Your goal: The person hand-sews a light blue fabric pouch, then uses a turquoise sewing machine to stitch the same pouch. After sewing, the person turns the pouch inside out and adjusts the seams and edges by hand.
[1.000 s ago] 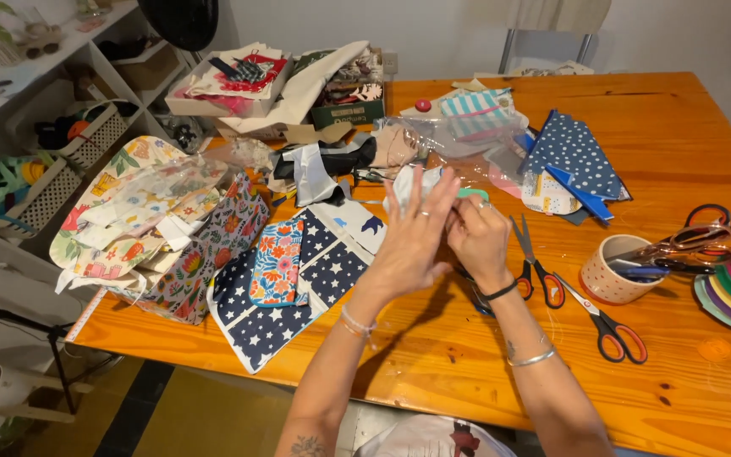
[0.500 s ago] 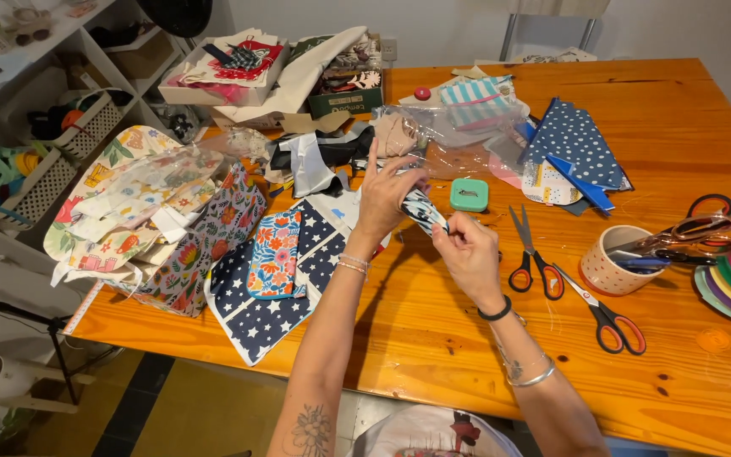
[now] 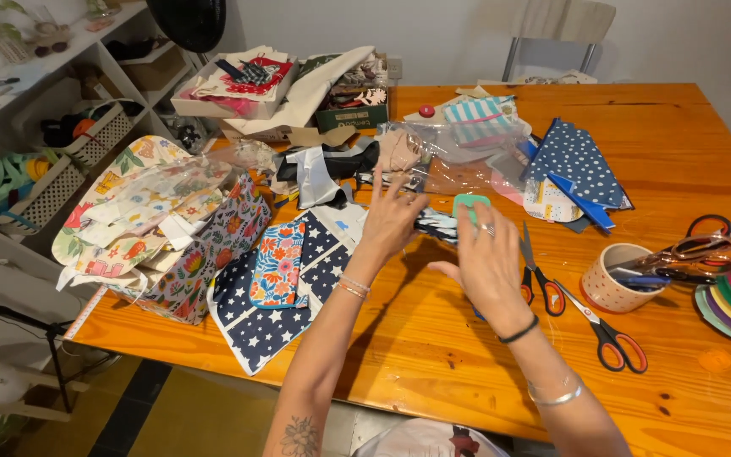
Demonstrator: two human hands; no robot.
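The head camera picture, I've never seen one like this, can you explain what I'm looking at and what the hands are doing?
The view comes from a camera worn on a person's head, looking down at their own two bare arms over a wooden table. The left hand reaches forward with fingers spread, over dark patterned fabric. The right hand is raised beside it, with a small teal object at its fingertips; whether it grips it is unclear. Nearby lie navy star-print fabric, a floral pouch, two pairs of red-handled scissors, a dotted cup holding more scissors, and clear plastic bags.
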